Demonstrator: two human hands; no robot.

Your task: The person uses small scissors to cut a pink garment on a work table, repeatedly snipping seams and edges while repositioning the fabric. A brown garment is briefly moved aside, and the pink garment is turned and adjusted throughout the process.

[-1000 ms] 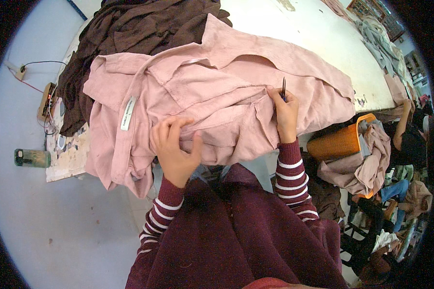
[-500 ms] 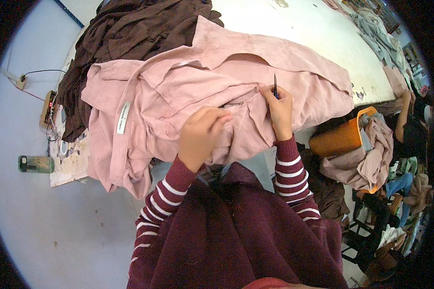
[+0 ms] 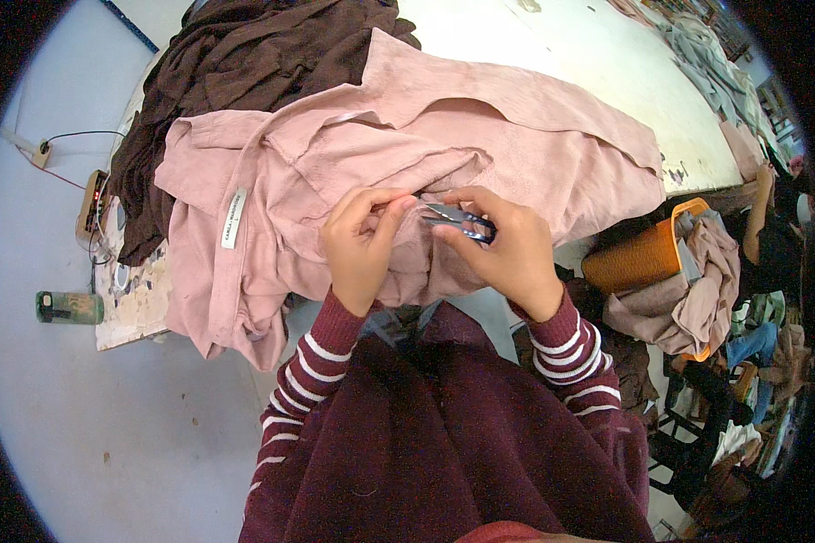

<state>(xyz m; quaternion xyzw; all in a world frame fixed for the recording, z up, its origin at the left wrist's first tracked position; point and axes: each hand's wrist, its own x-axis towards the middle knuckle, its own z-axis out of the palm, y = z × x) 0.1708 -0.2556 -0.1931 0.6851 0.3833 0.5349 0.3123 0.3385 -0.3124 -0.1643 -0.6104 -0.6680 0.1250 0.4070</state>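
Note:
A pink garment (image 3: 552,136) lies rumpled over the table's near edge, a white label (image 3: 234,218) sewn to its band at the left. My left hand (image 3: 360,237) pinches a small bit of it between thumb and fingertips; whether a loose thread is in the pinch too is too fine to tell. In my right hand (image 3: 514,242) are small thread snips (image 3: 460,220) with blue handles, held between thumb and fingers. Their blades point left, close to my left fingertips and just above the cloth.
Dark brown cloth (image 3: 235,81) is heaped at the back left of the white table (image 3: 534,41). An orange basket (image 3: 634,261) with pinkish cloth stands at right, near another person's arm (image 3: 759,215). A power strip (image 3: 91,206) with cords and a greenish case (image 3: 69,308) sit by the left edge.
My right hand has come left and nearer, turning the snips from upright to pointing left at my left fingertips. My left hand, blurred before, now holds a steady pinch slightly further left.

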